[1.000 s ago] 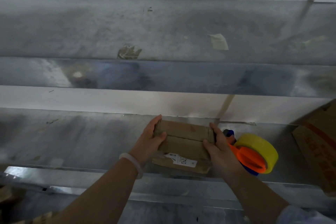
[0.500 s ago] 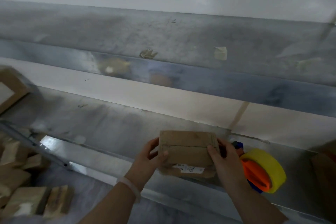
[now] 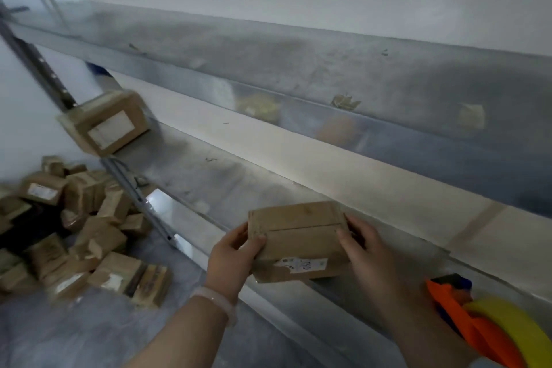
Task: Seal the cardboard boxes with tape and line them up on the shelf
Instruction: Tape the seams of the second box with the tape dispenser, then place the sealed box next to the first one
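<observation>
Faced a grey metal shelf [image 3: 227, 188] slanting upper left to lower right. Saw a heap of boxes [image 3: 74, 233] at lower left, a labelled box [image 3: 107, 125] on the shelf at upper left, a tape dispenser [image 3: 478, 334] at lower right. Gripped the cardboard box [image 3: 298, 236] at centre over the shelf's front edge, by opposite ends with left hand [image 3: 230, 260] and right hand [image 3: 370, 257].
</observation>
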{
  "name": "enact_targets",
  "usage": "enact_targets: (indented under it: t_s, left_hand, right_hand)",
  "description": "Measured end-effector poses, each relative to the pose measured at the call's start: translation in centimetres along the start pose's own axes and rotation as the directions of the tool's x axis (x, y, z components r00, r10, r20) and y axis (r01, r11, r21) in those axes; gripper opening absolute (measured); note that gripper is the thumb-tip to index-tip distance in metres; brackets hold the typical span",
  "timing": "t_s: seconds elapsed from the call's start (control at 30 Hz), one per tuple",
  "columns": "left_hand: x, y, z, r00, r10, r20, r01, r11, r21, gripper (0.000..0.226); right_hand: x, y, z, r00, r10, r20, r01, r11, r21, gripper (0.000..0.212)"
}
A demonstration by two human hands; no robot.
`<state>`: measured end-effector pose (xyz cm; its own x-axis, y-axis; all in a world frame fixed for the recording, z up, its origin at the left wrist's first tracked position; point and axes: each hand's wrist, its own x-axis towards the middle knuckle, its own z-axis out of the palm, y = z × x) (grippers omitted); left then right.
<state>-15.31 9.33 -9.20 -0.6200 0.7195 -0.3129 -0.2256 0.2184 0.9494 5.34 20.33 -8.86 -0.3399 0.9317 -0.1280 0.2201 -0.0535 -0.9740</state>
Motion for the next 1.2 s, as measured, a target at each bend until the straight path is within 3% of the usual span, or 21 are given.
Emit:
enact_targets:
  t_s: [0.17, 0.33, 0.47, 0.6, 0.93, 1.2]
  left_hand:
    - [1.6, 2.4, -8.2, 0.992, 0.04, -0.121, -0.049, 0.996, -0.069, 0.02]
    - [5.2, 4.9, -17.7, 0.973, 0.067, -0.222, -0.091, 0.99, -0.104, 0.018]
    - [9.2, 6.7, -25.4, 0.954, 0.063, -0.294, -0.091, 0.992, -0.083, 0.029]
    - [14.0, 8.0, -31.0, 0.932, 0.06, -0.356, -0.091, 0.993, -0.071, 0.043]
    - [27.5, 9.9, -35.0, 0.887, -0.112, -0.448, 0.019, 0.978, -0.207, 0.052]
    - [35.9, 11.6, -35.0, 0.813, -0.183, -0.553, 0.042, 0.965, -0.259, 0.061]
  right_hand:
    - [1.9, -3.3, 8.6, 0.985, -0.119, 0.123, 0.12, 0.993, -0.003, 0.032]
    - [4.5, -6.1, 19.3, 0.962, -0.181, 0.206, 0.179, 0.983, 0.028, 0.032]
    - [6.7, -8.0, 28.0, 0.954, -0.214, 0.212, 0.218, 0.976, 0.004, 0.034]
    - [9.0, -9.0, 34.5, 0.945, -0.234, 0.228, 0.268, 0.954, -0.134, 0.045]
    - [16.4, -10.0, 44.0, 0.938, -0.263, 0.224, 0.33, 0.875, -0.354, 0.053]
    - [22.7, -11.3, 48.2, 0.918, -0.216, 0.333, 0.337, 0.866, -0.369, 0.052]
